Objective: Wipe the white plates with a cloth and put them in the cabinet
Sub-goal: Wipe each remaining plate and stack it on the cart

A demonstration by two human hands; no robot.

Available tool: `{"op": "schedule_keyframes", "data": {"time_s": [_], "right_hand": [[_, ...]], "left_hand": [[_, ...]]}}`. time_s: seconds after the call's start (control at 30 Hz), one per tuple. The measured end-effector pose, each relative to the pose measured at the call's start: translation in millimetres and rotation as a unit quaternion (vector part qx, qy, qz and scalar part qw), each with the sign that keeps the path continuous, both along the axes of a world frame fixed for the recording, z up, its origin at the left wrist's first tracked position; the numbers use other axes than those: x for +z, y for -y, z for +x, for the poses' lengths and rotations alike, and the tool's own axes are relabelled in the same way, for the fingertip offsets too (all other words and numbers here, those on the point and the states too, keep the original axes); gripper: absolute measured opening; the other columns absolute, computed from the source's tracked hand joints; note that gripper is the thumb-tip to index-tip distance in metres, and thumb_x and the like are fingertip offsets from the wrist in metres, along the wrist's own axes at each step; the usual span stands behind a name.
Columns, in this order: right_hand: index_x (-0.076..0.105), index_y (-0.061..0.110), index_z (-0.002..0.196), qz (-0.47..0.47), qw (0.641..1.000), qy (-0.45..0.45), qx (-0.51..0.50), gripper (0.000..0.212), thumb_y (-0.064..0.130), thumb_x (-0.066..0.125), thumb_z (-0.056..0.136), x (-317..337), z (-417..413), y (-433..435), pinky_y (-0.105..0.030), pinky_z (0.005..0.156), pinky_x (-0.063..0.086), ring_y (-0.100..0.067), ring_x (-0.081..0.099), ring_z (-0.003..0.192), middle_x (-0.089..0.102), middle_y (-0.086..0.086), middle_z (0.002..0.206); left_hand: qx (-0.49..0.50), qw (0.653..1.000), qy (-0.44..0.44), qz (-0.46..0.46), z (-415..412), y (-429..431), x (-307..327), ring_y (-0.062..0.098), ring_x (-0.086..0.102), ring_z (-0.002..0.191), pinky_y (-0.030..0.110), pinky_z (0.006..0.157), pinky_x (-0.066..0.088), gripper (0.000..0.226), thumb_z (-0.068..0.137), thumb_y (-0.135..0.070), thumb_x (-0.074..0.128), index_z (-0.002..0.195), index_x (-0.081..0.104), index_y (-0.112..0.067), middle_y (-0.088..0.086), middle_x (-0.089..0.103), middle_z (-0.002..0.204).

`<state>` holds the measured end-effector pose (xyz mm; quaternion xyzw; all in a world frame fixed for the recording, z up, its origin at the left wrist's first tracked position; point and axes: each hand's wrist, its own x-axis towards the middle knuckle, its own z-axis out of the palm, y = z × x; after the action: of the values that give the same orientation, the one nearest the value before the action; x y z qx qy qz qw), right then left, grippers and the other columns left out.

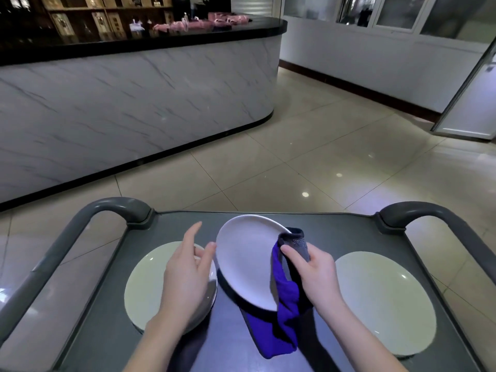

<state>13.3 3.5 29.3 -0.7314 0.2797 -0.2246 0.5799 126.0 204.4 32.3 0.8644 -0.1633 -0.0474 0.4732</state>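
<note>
Head view looks down on a grey plastic cart (107,331) with a flat, matte top and two rounded loop handles, one at its far left (118,205) and one at its far right (418,208). On the cart's left side lies a stack of plates (145,285), round, white and glossy; how many are in the pile cannot be told. A single plate (383,299) of the same kind lies flat on the right side, well apart from the stack. Between them a third white plate (247,261) is held tilted above the cart, its smooth concave face turned toward the left and its near edge low. The right hand (316,275) grips a soft cloth (287,312), blue with a grey woven end, its fingers curled round the fabric and its thumb pressing it to the plate's right rim; the rest of the cloth hangs in folds under the plate. The left hand (185,275) hovers over the stack, fingers straight and slightly apart, thumb tip touching the tilted plate's left rim. Beyond the cart lie shiny beige floor tiles (295,157) and a curved, marble-patterned bar (134,103) with a black top
</note>
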Motion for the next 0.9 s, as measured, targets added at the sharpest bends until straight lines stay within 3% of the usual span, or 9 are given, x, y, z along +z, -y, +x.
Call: {"op": "schedule_keyframes", "data": {"time_s": [0.1,0.2,0.3,0.37,0.47,0.57,0.63,0.77,0.9], "right_hand": [[0.055,0.031,0.061,-0.018,0.999,0.047,0.000,0.034,0.022,0.069,0.091,-6,-9,-22,-0.021,0.050,0.027,-0.006,0.031,0.055,0.038,0.014,0.054],[0.062,0.043,0.077,-0.094,0.993,0.053,0.048,0.020,0.027,0.061,0.089,-9,-16,-44,-0.012,0.055,0.034,0.001,0.044,0.057,0.054,0.020,0.061],[0.066,0.038,0.118,-0.163,0.980,0.035,0.113,0.040,0.014,0.059,0.087,-12,-22,-56,-0.019,0.080,0.048,0.001,0.064,0.098,0.068,0.024,0.107],[0.056,0.037,0.135,-0.185,0.969,0.041,0.161,0.051,0.013,0.061,0.091,-13,-25,-59,-0.026,0.094,0.048,-0.004,0.058,0.121,0.059,0.022,0.132],[0.046,0.036,0.144,-0.157,0.959,0.039,0.233,0.048,0.029,0.057,0.098,-11,-26,-63,-0.024,0.107,0.040,-0.001,0.044,0.135,0.047,0.023,0.146],[0.058,0.024,0.135,-0.126,0.966,-0.001,0.228,0.043,0.042,0.048,0.097,-14,-27,-62,-0.035,0.111,0.039,-0.001,0.047,0.132,0.056,0.018,0.139],[0.063,0.026,0.128,-0.096,0.973,-0.006,0.210,0.037,0.039,0.048,0.098,-12,-24,-60,-0.030,0.107,0.041,0.001,0.052,0.125,0.062,0.020,0.128],[0.069,0.041,0.097,-0.006,0.990,0.016,0.139,0.019,0.041,0.050,0.099,-6,-17,-53,-0.016,0.080,0.046,0.002,0.062,0.092,0.071,0.020,0.096],[0.068,0.038,0.105,-0.054,0.992,-0.002,0.114,0.018,0.037,0.051,0.100,-9,-23,-44,-0.023,0.085,0.044,0.007,0.060,0.098,0.070,0.023,0.102]], "left_hand": [[-0.058,0.980,-0.156,-0.108,-25,21,11,0.008,0.075,0.077,0.033,0.073,0.058,0.069,0.087,-0.073,0.046,0.145,0.009,-0.070,-0.007,0.075,0.081],[-0.065,0.959,-0.228,-0.154,-29,39,20,0.010,0.074,0.076,0.037,0.079,0.058,0.062,0.071,-0.090,0.038,0.129,0.015,-0.085,0.000,0.073,0.092],[-0.039,0.934,-0.293,-0.202,-27,46,25,0.022,0.071,0.076,0.039,0.075,0.060,0.049,0.067,-0.082,0.050,0.111,0.049,-0.061,0.008,0.069,0.098],[-0.002,0.926,-0.307,-0.218,-25,44,23,0.025,0.065,0.071,0.037,0.064,0.053,0.041,0.072,-0.068,0.063,0.099,0.051,-0.039,0.010,0.064,0.091],[0.038,0.907,-0.331,-0.256,-20,37,12,0.028,0.059,0.077,0.040,0.068,0.047,0.021,0.092,-0.039,0.066,0.100,0.049,-0.028,0.020,0.059,0.096],[0.033,0.890,-0.351,-0.290,-20,29,4,0.033,0.061,0.086,0.046,0.079,0.047,0.011,0.103,-0.022,0.053,0.098,0.055,-0.032,0.027,0.063,0.108],[0.016,0.876,-0.364,-0.315,-21,25,1,0.034,0.064,0.090,0.046,0.081,0.049,0.016,0.105,-0.018,0.049,0.103,0.057,-0.032,0.029,0.066,0.114],[0.014,0.845,-0.378,-0.378,-15,13,-7,0.036,0.069,0.110,0.054,0.096,0.051,0.030,0.107,-0.016,0.044,0.121,0.060,-0.039,0.017,0.071,0.121],[0.025,0.841,-0.348,-0.413,-5,-1,-10,0.018,0.074,0.101,0.034,0.072,0.062,0.037,0.109,-0.020,0.039,0.127,0.055,-0.048,-0.008,0.075,0.114]]}}
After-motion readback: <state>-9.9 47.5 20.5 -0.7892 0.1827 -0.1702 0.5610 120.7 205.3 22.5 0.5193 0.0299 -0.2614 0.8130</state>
